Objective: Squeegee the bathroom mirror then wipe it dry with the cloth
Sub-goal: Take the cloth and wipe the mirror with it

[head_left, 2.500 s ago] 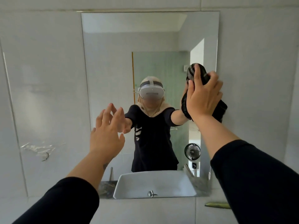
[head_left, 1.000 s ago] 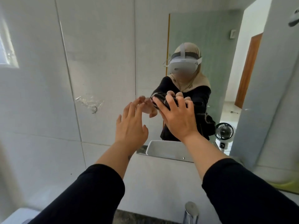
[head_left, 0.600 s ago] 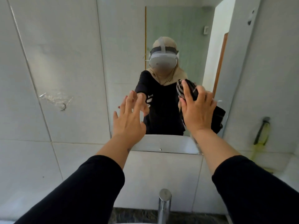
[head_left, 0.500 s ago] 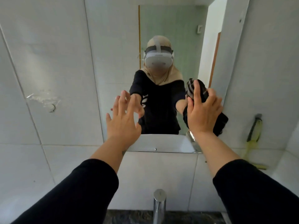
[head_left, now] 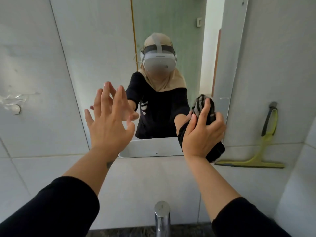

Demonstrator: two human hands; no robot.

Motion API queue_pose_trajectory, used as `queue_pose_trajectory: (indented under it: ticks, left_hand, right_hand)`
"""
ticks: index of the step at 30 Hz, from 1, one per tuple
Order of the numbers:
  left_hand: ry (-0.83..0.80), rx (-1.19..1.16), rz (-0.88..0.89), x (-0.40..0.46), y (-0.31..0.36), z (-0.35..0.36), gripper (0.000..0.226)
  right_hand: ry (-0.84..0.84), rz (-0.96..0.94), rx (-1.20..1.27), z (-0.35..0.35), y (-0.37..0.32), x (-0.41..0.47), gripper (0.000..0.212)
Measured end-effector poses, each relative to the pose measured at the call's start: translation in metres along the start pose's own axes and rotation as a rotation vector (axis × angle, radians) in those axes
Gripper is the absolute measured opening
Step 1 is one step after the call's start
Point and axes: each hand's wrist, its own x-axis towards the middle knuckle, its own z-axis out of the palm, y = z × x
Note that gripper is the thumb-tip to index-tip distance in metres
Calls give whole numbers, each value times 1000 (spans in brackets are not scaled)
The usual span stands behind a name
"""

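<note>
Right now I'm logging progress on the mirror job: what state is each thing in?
Dark striped cloth: bunched, pressed on the glass at the lower right corner.
Right hand: closed on the cloth.
Left hand: open, fingers spread, holding nothing.
Frameless wall mirror: no streaks visible.
Yellow-green squeegee: unused, propped against the wall tiles.
Chrome tap: no water visible.

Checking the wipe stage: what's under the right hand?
The right hand presses a dark striped cloth against the mirror's lower right corner. The glass behind the cloth is covered, so its state can't be seen.
</note>
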Motion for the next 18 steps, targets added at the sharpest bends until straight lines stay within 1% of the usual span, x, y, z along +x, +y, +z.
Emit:
queue_pose_trajectory:
  ticks: [5,7,10,12,16,18]
  left_hand:
    - [29,73,30,-9,-16,-4,88]
    - [25,77,-4,-17,-25,-5,87]
    - [-24,90,-74,-31,-42,-6,83]
    - [-59,99,-118,-41,-55,-8,82]
    - [-116,137,-194,-62,-80,-9,77]
    - [-160,162,-232,-74,-89,-7,77]
  right_hand:
    - [-39,-208,22,5,-37,-15,43]
    - [-52,-312,29,7,-58,-21,43]
    - [-98,-481,43,9,-93,-33,45]
    - [-140,-611,34,10,-115,-43,54]
    - [-264,-870,16,14,-143,-73,80]
    - [-295,-952,9,17,-145,-90,85]
